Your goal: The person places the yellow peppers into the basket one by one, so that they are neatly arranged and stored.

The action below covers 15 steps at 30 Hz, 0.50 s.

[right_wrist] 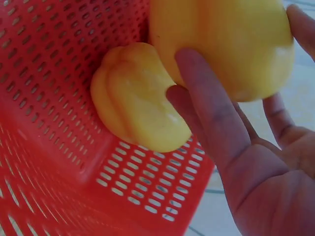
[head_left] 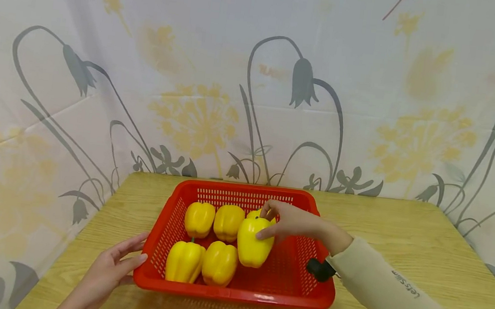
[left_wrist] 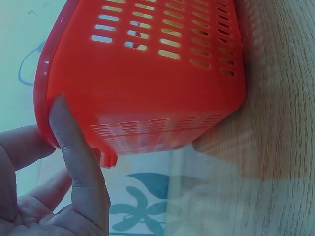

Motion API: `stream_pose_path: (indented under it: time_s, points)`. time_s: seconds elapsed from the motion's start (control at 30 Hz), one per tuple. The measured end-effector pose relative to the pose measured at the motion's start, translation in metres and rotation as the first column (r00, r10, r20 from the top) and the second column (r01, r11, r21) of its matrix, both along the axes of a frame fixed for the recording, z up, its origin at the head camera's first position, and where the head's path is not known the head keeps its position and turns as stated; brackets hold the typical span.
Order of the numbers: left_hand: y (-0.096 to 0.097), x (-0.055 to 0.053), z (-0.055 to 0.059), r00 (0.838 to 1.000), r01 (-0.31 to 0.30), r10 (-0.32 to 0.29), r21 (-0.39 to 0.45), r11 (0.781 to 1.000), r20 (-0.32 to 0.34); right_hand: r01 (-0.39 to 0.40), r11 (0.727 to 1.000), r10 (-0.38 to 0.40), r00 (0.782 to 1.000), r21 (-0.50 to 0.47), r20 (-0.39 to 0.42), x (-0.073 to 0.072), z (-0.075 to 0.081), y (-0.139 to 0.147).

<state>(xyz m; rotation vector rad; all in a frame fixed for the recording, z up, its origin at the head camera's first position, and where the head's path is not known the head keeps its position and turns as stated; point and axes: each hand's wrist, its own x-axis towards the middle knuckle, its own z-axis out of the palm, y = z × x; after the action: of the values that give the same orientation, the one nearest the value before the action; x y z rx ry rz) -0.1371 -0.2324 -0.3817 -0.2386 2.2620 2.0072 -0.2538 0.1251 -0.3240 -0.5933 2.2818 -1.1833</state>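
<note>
A red plastic basket [head_left: 233, 294] with slotted walls stands on the table and holds several yellow bell peppers [head_left: 220, 264]. My right hand [head_left: 296, 223] grips one yellow bell pepper [head_left: 252, 250] from above, stem up, over the basket's middle. In the right wrist view, fingers curve round this pepper [right_wrist: 226, 44], and another pepper [right_wrist: 138, 103] lies behind it against the slotted wall. At the basket's left side, my left hand [head_left: 104, 268] holds the rim; the left wrist view shows a finger [left_wrist: 74, 142] along the rim's outer side.
Light wooden table [head_left: 392, 240] extends on both sides of the basket. Behind it hangs a pale cloth [head_left: 221, 61] printed with grey and yellow flowers. A black device [head_left: 320, 270] on my right wrist is near the basket's right wall.
</note>
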Motion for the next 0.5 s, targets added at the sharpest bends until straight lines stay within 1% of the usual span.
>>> stream_pose_path:
  time_s: [0.2,0.33,0.5]
  points:
    - [0.0,0.0,0.0,1.0,-0.003,0.003,-0.005,1.0,0.0,-0.037,0.994,0.027,0.995,0.102,0.095,-0.002,-0.012,-0.004]
    - [0.0,0.001,0.0,1.0,-0.009,0.009,-0.003,1.0,0.002,-0.071,0.983,0.046,0.987,0.167,0.154,0.0,-0.018,-0.007]
    - [0.001,0.0,0.0,1.0,-0.01,0.01,0.0,1.0,0.006,-0.085,0.975,0.04,0.976,0.206,0.216,0.005,-0.024,-0.011]
